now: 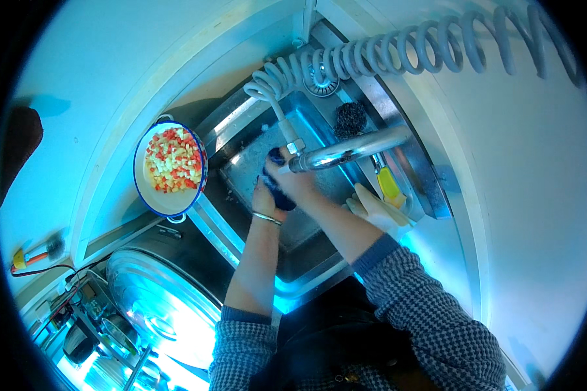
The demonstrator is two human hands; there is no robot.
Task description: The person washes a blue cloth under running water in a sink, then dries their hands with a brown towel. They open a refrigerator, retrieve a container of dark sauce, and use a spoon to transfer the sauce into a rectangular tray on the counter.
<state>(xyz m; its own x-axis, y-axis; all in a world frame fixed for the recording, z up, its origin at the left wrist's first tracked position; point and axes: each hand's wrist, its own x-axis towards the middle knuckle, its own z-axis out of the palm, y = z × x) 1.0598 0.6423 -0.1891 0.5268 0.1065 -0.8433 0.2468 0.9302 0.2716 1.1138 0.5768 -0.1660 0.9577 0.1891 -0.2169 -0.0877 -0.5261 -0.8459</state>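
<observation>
Both my hands are in the metal sink (313,238), under the end of the faucet (352,153). Between them is a dark blue thing (278,194), perhaps a cloth; its kind is partly hidden by my fingers. My left hand (265,201), with a bracelet at the wrist, closes on its near left side. Over its upper right part lies my right hand (293,177), fingers bent round it and a little blurred. Another bit of dark blue shows past the right fingertips.
A white basin (151,197) with a blue rim holds diced red and pale food at the left. A coiled hose (398,52) hangs across the top. Right of the sink lie a dark scrubber (350,120), a yellow-green handled tool (389,184) and pale gloves (375,210). A large lid (150,287) stands lower left.
</observation>
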